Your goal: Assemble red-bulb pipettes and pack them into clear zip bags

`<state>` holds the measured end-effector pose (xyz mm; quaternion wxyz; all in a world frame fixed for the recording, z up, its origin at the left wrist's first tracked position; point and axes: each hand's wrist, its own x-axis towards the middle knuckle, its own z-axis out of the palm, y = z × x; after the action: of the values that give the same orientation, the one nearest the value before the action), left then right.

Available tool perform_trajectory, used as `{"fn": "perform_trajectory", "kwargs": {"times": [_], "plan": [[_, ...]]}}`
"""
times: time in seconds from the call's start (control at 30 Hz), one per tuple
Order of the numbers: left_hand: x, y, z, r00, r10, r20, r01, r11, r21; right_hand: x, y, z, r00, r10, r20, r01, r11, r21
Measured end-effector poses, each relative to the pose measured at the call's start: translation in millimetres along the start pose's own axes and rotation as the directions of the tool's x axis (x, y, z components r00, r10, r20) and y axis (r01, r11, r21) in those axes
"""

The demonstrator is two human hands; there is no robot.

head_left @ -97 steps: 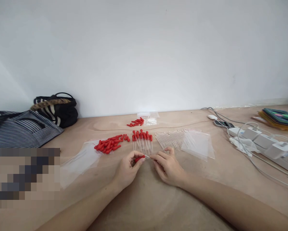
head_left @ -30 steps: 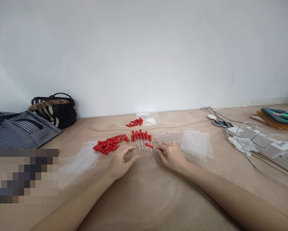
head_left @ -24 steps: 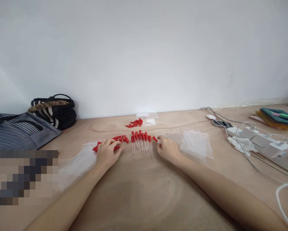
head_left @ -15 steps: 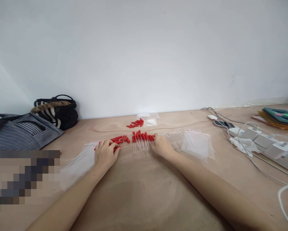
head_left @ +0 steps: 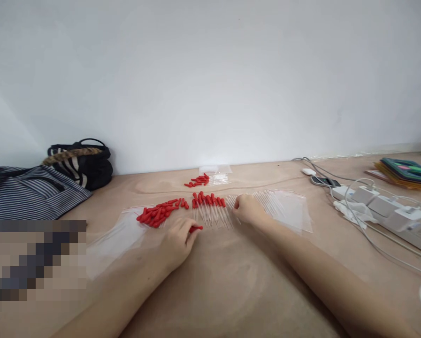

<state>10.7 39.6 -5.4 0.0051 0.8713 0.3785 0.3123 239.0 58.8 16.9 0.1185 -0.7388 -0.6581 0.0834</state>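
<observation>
My left hand [head_left: 178,239] is closed in a pinch on a red rubber dropper bulb [head_left: 196,228], just above the table. Beyond it lies a pile of red bulbs [head_left: 156,215] on a clear plastic bag. My right hand [head_left: 248,209] has its fingers closed around a thin glass tube at the left end of a row of loose glass tubes [head_left: 271,202]; its fingertips are partly hidden. Between the hands, several droppers [head_left: 210,209] lie side by side, red bulbs away from me and glass tubes pointing towards me.
At the back is a smaller group of red bulbs [head_left: 198,180] beside glass tubes on a bag [head_left: 220,178]. White chargers and cables [head_left: 382,202] occupy the right, with stacked coloured folders [head_left: 407,170] behind. Striped and black bags [head_left: 37,190] stand at left.
My left hand has moved from the bulb pile towards me and right, carrying one red bulb. My right hand has shifted right, from the finished-looking droppers to the loose glass tubes.
</observation>
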Motion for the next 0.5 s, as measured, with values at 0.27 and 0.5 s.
{"fn": "perform_trajectory", "kwargs": {"times": [0.27, 0.5], "plan": [[-2.8, 18.0, 9.4, 0.989, 0.012, 0.15, 0.014, 0.985, -0.172, -0.4, -18.3, 4.5, 0.999, 0.041, 0.024, -0.039, 0.998, -0.053], [-3.5, 17.8, 9.5, 0.99, 0.004, 0.142, 0.027, 0.976, -0.218, 2.8, -24.6, 9.5, 0.998, 0.032, 0.049, -0.028, 0.997, -0.07]]}}
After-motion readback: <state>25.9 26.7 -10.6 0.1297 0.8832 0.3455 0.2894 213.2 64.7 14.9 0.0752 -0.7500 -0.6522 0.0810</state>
